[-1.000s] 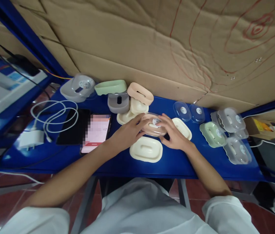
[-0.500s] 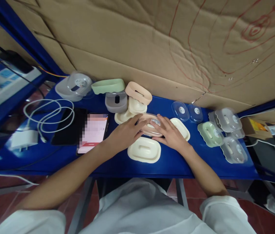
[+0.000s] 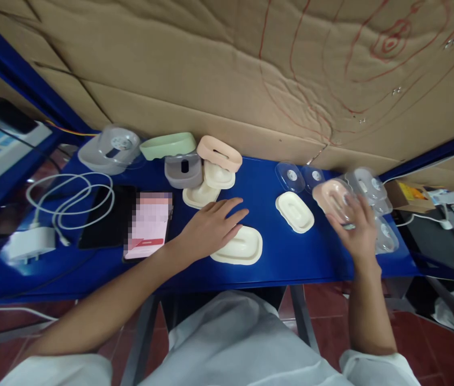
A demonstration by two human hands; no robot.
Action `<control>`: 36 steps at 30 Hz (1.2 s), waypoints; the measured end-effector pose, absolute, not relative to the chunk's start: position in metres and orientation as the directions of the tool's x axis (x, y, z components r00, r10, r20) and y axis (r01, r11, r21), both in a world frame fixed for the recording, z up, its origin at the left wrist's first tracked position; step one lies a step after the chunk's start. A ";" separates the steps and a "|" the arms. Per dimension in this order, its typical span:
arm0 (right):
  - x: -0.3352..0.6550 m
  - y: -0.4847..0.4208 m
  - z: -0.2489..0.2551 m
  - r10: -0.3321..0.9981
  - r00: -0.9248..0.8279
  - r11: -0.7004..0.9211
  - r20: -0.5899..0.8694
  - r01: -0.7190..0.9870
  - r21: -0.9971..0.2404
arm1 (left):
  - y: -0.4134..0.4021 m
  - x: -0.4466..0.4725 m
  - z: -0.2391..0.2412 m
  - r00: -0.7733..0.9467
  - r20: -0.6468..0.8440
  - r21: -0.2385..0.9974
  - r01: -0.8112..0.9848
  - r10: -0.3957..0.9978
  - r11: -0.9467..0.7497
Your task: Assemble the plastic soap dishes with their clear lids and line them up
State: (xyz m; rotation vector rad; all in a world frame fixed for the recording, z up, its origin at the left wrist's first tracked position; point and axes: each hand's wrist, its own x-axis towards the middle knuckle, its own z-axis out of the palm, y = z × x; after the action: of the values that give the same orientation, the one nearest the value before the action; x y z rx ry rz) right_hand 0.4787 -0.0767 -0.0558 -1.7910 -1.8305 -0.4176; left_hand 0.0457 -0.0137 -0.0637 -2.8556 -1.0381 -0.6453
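Observation:
At the right, my right hand (image 3: 356,230) grips a pink plastic box with a clear lid (image 3: 330,199), fingers on its right side, among other lidded boxes. My left hand (image 3: 213,228) is open, fingers spread, holding nothing; it hovers at or touches the upper left of a cream oval tray (image 3: 245,249). A second cream tray (image 3: 296,213) lies between the hands. Two clear lids (image 3: 290,176) rest behind it. More cream trays (image 3: 199,195) sit behind my left hand, near a grey box (image 3: 184,170), a green ring-like shell (image 3: 169,146) and a pink one (image 3: 219,153).
Left on the blue table (image 3: 187,274) are a phone (image 3: 151,228), a black flat item (image 3: 104,228), a coiled white cable (image 3: 68,206) and a charger (image 3: 31,244). Cardboard (image 3: 195,69) walls off the back. Clear-lidded boxes (image 3: 367,185) stand at the right.
My right hand has carried the pink lidded box from the middle to the right. My left hand has let go of it and stays near the front cream tray. The view has shifted slightly right.

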 end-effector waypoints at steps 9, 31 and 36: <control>0.533 -0.091 -0.067 0.839 0.116 -0.049 0.532 0.989 -0.138 | -0.008 0.044 -0.071 0.747 0.360 0.091 0.569 0.560 -0.817; 0.354 -0.008 -0.077 0.821 -0.524 0.552 0.226 0.829 -0.082 | -0.019 0.050 -0.075 0.842 0.318 0.284 0.355 0.436 -0.891; 0.331 -0.012 -0.067 0.791 -0.525 0.570 0.314 0.819 -0.066 | -0.011 0.049 -0.069 0.696 0.378 0.162 0.599 0.611 -0.784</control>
State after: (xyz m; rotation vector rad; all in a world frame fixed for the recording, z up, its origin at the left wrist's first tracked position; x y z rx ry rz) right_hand 0.3312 -0.0115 -0.0672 -1.3211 -2.4970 -0.1288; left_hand 0.0489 -0.0114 -0.0691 -2.9175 -1.0410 -0.6650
